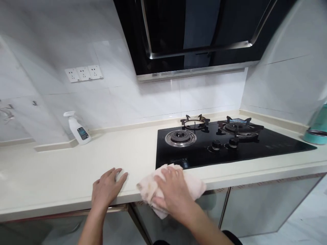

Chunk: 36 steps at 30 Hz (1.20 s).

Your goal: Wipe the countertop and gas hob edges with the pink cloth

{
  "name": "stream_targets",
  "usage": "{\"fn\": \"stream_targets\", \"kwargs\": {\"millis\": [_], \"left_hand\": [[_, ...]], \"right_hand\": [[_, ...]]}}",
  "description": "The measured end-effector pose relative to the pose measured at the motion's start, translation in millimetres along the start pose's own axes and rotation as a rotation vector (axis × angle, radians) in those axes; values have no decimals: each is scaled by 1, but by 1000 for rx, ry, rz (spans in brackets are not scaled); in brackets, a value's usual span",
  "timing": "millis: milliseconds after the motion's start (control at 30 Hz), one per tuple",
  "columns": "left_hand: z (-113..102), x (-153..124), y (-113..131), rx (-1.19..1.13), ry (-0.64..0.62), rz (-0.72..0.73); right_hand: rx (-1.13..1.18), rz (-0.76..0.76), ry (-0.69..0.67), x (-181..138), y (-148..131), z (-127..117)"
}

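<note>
My right hand (172, 190) presses on a pale pink cloth (195, 183), at the counter's front edge just below the near left corner of the black gas hob (194, 154). Part of the cloth hangs over the edge. To the left, my left hand (107, 187) rests on the white countertop (125, 144) with its fingers apart and nothing in them. The hob's left burner (180, 137) has its pan support off; that ring-shaped support (195, 123) stands behind it. On the right burner, another support (240, 128) is in place.
A white spray bottle (81, 131) leans at the back left by the wall, below several sockets (83, 73). Overhead hangs a black range hood (201, 34). A teal container (316, 131) stands at the far right. Glass-fronted cabinets (265, 207) lie under the counter.
</note>
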State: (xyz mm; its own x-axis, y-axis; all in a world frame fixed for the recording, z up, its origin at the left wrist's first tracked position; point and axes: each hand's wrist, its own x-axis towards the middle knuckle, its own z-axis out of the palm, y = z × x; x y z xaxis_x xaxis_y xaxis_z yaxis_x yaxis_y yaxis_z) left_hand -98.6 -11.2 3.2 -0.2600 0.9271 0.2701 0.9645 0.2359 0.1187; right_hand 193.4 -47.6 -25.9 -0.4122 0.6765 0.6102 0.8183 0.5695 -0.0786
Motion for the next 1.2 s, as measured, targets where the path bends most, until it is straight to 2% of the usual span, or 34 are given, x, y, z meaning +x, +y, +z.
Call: {"fn": "stream_targets", "kwargs": {"millis": [100,200,367,533,633,733,900,1000,1100,1200], "left_hand": [[1,-1,-1,8,15,11],[2,-1,-2,7,18,22],[1,-1,-4,-12,5,17],[2,0,-6,-18,5,16],[2,0,-5,-25,6,10],[3,0,-4,-46,16,7],[3,4,-7,-106,55,18],[6,0,-10,-163,138,-10],[18,-21,-2,-265,334,-27],[37,-56,21,-310,590,159]], "right_hand": [[40,-98,2,-2,-14,8],[65,-115,36,-12,0,5],[82,-96,105,-50,62,-13],[-94,48,112,-102,140,-41],[-169,118,105,-121,170,-52],[-219,139,166,-127,176,-51],[-295,177,205,-121,164,-42],[-309,197,217,-119,162,-39],[-295,193,248,-118,162,-37],[-278,205,275,-116,162,-36]]}}
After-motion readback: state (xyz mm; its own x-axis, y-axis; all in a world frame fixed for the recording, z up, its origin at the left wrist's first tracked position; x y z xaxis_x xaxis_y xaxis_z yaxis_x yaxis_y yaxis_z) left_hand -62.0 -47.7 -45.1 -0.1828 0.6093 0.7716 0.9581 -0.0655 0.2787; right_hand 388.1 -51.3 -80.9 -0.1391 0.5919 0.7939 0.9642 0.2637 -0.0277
